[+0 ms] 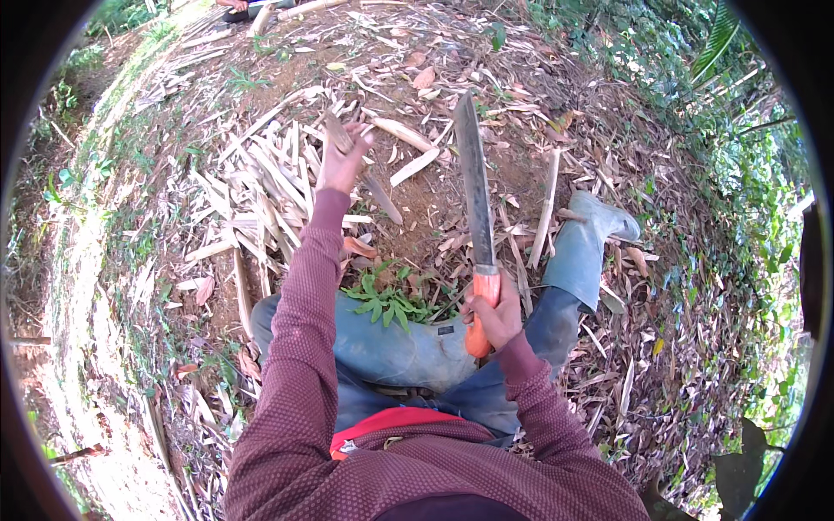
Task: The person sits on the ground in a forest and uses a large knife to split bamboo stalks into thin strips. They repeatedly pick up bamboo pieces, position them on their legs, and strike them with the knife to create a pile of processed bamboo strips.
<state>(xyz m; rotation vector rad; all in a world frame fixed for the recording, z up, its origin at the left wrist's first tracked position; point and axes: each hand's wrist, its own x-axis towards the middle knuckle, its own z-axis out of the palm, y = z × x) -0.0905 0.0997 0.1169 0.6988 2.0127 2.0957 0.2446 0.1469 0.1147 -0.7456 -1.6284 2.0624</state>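
My right hand (498, 314) is wrapped round the orange-red handle of a machete (474, 178). Its long dark blade points away from me, tip uppermost in the head view. Farther out to the left, my left hand (345, 165) grips a brown strip of wood (337, 132), and its fingers are slightly blurred. Just right of that hand is another brown length of wood (382, 199); I cannot tell whether it belongs to the same strip. Beside the left hand lies a loose pile of pale split sticks (274, 187).
Rubber boots cover my legs: one (408, 347) lies crosswise before me, the other (582, 243) stretches out to the right. A green plant (387, 300) grows between. Dry leaves and wood chips litter the soil. Another person's hand (234, 5) shows at the far left.
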